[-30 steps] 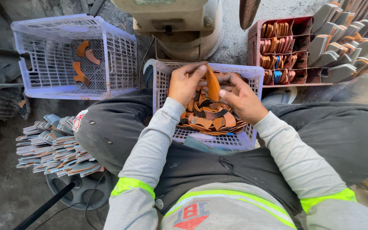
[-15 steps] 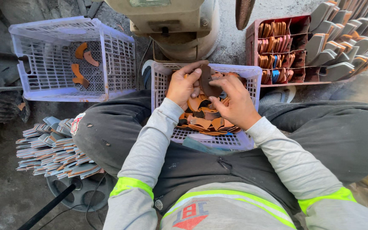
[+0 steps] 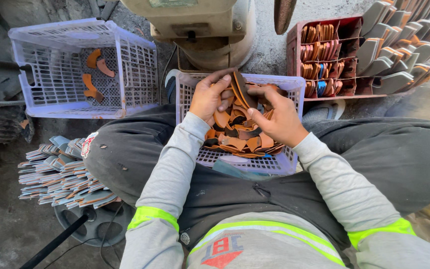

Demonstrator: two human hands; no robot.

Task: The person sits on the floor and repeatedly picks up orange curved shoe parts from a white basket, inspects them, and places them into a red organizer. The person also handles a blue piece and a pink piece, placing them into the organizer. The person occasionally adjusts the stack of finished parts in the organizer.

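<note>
Presently, the left hand [image 3: 209,97] and right hand [image 3: 274,117] meet over a white lattice basket [image 3: 287,162] set between the knees, both pinching a curved brown leather piece [image 3: 240,89] held upright above the heap of similar pieces [image 3: 237,139] (fingers curled closed around it). A second lattice basket [image 3: 125,74] stands to the left, well apart, holding a few orange pieces [image 3: 93,58]. A red compartment tray [image 3: 294,55] sits to the right.

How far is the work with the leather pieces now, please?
A few curved pieces already lie in the left basket, which is otherwise mostly bare. In hand: the left hand and right hand both hold a piece over the middle basket. Left: a pile remains in that basket, so it looks like an early stage.
</note>
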